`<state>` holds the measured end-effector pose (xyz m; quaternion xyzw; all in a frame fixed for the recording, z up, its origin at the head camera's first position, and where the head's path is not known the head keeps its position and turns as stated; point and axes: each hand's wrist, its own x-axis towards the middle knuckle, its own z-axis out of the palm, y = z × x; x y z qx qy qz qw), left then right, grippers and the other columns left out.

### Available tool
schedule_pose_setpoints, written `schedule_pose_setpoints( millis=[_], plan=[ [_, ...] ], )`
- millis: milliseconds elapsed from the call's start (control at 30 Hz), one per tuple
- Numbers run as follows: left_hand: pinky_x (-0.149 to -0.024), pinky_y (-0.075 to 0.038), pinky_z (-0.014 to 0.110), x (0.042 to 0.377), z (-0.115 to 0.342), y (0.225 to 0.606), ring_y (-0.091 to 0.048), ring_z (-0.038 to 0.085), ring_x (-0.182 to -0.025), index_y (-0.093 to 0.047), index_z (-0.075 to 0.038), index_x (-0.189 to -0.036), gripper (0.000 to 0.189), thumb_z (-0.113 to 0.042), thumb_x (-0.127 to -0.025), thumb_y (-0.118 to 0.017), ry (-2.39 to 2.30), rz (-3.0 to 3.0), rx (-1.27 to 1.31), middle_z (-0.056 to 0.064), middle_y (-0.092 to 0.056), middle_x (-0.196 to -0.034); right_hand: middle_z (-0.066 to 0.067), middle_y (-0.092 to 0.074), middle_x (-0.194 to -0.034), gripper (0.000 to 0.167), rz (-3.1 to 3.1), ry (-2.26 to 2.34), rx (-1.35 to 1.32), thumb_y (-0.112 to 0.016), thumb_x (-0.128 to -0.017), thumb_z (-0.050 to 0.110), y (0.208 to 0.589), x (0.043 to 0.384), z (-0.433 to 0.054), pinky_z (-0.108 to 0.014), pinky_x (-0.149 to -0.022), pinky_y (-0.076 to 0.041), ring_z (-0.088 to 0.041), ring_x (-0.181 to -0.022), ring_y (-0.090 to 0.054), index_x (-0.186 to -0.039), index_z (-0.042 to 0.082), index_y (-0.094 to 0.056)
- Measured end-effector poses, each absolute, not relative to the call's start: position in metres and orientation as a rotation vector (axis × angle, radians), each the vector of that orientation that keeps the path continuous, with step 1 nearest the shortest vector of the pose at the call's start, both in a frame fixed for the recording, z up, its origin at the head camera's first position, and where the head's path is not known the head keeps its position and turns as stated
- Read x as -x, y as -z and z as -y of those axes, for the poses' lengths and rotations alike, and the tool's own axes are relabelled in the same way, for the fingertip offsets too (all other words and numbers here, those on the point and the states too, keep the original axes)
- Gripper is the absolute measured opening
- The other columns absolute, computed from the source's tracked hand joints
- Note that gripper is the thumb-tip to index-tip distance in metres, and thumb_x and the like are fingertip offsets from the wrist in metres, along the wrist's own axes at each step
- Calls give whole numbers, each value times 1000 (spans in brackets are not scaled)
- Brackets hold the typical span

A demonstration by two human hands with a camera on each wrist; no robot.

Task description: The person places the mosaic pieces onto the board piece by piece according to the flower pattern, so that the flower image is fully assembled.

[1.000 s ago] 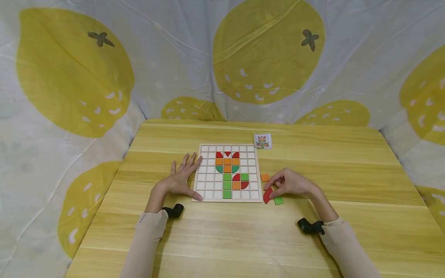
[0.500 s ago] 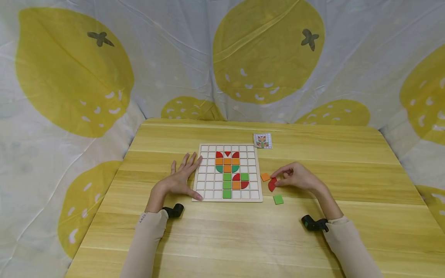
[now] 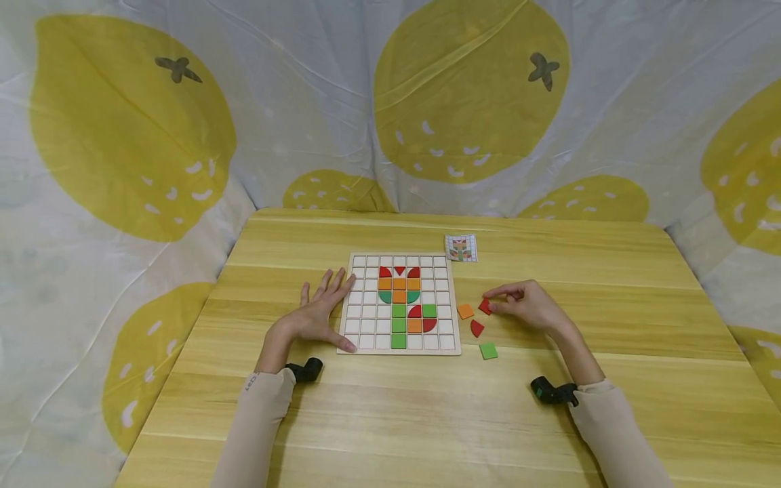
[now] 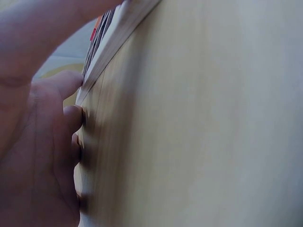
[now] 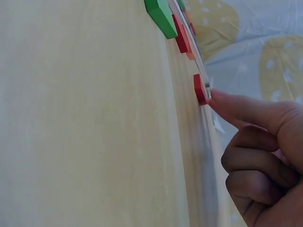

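Observation:
My left hand (image 3: 317, 315) is spread at the left side of the wooden grid board (image 3: 369, 342), its thumb and a fingertip on the edge. Coloured tiles form a flower on the board. To the right of the board, my right hand (image 3: 526, 306) pinches a red tile (image 3: 485, 306) between thumb and index finger; fingertips partly hide its shape. In the right wrist view this red tile (image 5: 200, 90) is at the thumb tip, low at the table. A red quarter-circle tile (image 3: 476, 329), an orange square tile (image 3: 466, 312) and a green square tile (image 3: 488, 350) lie nearby.
A small printed pattern card (image 3: 461, 248) lies at the board's far right corner. The wooden table (image 3: 415, 420) meets a lemon-print cloth (image 3: 342, 102) at its back and sides. A black wrist camera (image 3: 549, 391) sits on the right forearm.
My right hand has moved away from me and to the right, drawing one red tile apart from the other. One red quarter-circle stays behind, clear of the green square. The left hand keeps still.

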<state>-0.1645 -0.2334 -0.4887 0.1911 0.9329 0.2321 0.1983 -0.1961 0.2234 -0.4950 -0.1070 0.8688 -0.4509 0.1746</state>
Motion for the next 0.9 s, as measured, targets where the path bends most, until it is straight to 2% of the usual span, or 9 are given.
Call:
schedule_pose_setpoints(
  millis=[200, 300, 567, 900],
  plan=[
    [-118, 18, 75, 164, 234, 489, 21, 40, -160, 0, -15, -168, 143, -55, -68, -93, -655, -2610, -532, 15, 17, -174, 5, -32, -63, 37, -2420, 1293, 334, -87, -83, 14, 494, 197, -223, -25, -55, -27, -8, -59, -30, -118, 4, -77],
    [-118, 18, 75, 164, 234, 488, 21, 42, -159, -1, -13, -168, 142, -53, -68, -94, -663, -2614, -535, 16, 17, -174, 5, -32, -62, 36, -2423, 1297, 335, -87, -82, 12, 495, 197, -223, -24, -56, -26, -8, -58, -30, -117, 4, -78],
    [-118, 18, 75, 163, 234, 488, 21, 42, -159, -1, -13, -168, 142, -53, -68, -94, -673, -2610, -534, 16, 17, -174, 4, -32, -64, 41, -2404, 1335, 336, -84, -85, 9, 496, 197, -224, -25, -55, -26, -8, -58, -30, -124, -1, -73],
    [-118, 19, 75, 164, 235, 488, 21, 41, -159, -1, -13, -168, 142, -52, -68, -94, -684, -2605, -535, 15, 17, -174, 4, -34, -64, 37, -2424, 1320, 312, -79, -90, 10, 493, 196, -224, -24, -55, -26, -7, -58, -30, -126, 1, -73]
  ],
)
